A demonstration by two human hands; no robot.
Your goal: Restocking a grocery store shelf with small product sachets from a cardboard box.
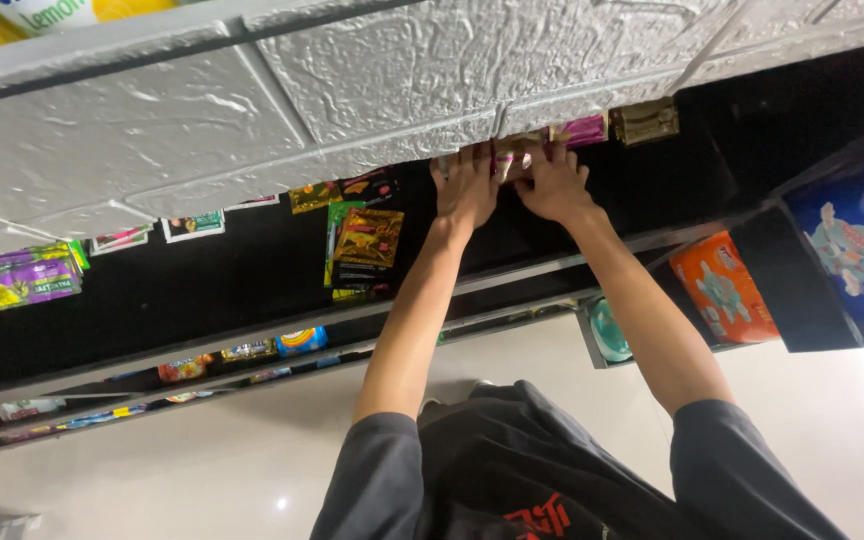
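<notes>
Head view: left hand (pixel 467 188), right hand (pixel 552 183) pinching sachets (pixel 508 160); white ledge (pixel 352 90) overhanging.

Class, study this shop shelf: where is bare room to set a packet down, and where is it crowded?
Bare black shelf lies between the purple packets and the gold sachets. It is crowded under the white ledge, where left hand and right hand meet at the pink packets.

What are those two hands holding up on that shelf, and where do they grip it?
Both the left hand and right hand grip a small pink-and-gold packet between them, one at each end, on the black shelf.
</notes>
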